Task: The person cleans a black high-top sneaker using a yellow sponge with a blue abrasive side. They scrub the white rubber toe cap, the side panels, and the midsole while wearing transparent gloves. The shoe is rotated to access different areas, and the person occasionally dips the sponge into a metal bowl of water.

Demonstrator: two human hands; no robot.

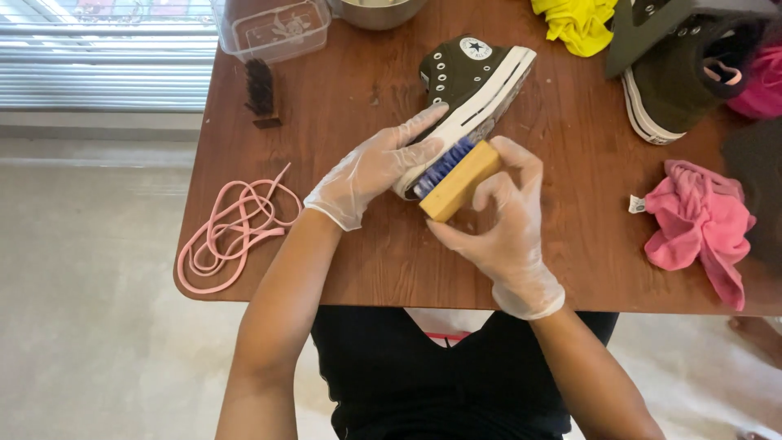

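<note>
1. Wooden table (570, 253): the work surface. It bears every item below, and its near edge lies just in front of the seated person.
2. Dark green high-top shoe (464, 77): lies on its side near the middle of the table, white sole turned toward the person and toe end nearest them. To scrub well it should stay pressed flat, so that it does not roll under the strokes.
3. Second dark shoe (676, 81): stands well apart at the far right, untouched.
4. Pink cloth (700, 224): crumpled at the right edge, near enough to wipe with.
5. Left hand (375, 167): gloved, fingers spread almost flat and laid over the toe end, steadying rather than gripping. Firm downward pressure here seems the key to a clean pass.
6. Right hand (509, 220): gloved, fingers curled closed around the wooden block of the brush.
7. Scrub brush (456, 175): blue bristles set against the white sole edge. Short strokes along the rubber, bristles kept square to it, would likely serve best.
8. Pink laces (232, 232): coiled loosely at the left, overhanging the table edge.
9. Small dark brush (261, 90): lies idle at the far left.
</note>
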